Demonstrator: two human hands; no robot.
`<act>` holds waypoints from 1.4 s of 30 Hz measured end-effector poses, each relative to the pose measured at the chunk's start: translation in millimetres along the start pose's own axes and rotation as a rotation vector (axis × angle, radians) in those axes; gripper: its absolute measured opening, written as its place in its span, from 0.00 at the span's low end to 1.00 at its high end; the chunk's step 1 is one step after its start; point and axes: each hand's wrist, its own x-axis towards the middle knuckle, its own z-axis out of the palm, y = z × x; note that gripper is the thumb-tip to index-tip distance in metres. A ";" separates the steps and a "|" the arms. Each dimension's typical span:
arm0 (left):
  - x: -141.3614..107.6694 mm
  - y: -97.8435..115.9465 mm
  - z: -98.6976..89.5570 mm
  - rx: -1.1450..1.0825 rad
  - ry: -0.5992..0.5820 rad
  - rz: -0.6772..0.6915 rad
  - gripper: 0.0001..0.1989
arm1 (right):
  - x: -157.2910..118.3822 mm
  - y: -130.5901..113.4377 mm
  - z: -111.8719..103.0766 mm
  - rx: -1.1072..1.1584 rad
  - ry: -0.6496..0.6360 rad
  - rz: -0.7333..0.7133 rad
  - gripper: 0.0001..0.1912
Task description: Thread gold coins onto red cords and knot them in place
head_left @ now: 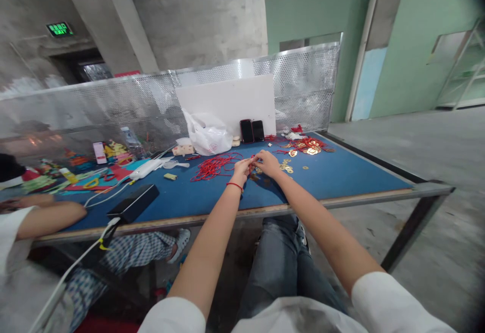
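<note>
My left hand [240,170] and my right hand [267,164] meet above the blue tabletop [333,174], with their fingers pinching a thin red cord [251,160] between them. A loose tangle of red cords [214,166] lies just left of my left hand. Small gold coin-shaped charms [287,168] are scattered just right of my right hand. Farther back, a heap of red-tied gold charms [306,145] lies on the table. A red string bracelet [235,186] circles my left wrist.
Two phones [252,131] and a white plastic bag [206,135] stand against a white board [227,103] behind a perforated metal screen [303,75]. A black box [133,202] and white cables lie left. A co-worker's arm [49,216] rests beside colourful craft pieces [76,179].
</note>
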 end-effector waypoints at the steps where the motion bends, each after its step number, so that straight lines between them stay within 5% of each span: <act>1: 1.2 -0.5 -0.5 -0.004 -0.003 0.001 0.07 | 0.6 1.3 1.0 0.046 0.002 -0.002 0.06; 14: -1.2 2.4 4.2 0.009 -0.015 0.016 0.09 | 8.9 7.0 2.2 0.765 -0.032 0.394 0.01; 19: -3.9 1.3 3.3 0.102 -0.052 0.058 0.09 | 7.0 3.2 -4.6 0.864 -0.011 0.459 0.05; 32: -10.0 3.7 2.0 0.258 -0.141 0.093 0.07 | 0.9 1.2 -14.2 -0.087 -0.091 -0.012 0.09; 42: -9.0 11.3 -5.8 0.546 -0.227 0.156 0.06 | -1.3 -3.2 -22.7 -0.348 -0.179 -0.214 0.08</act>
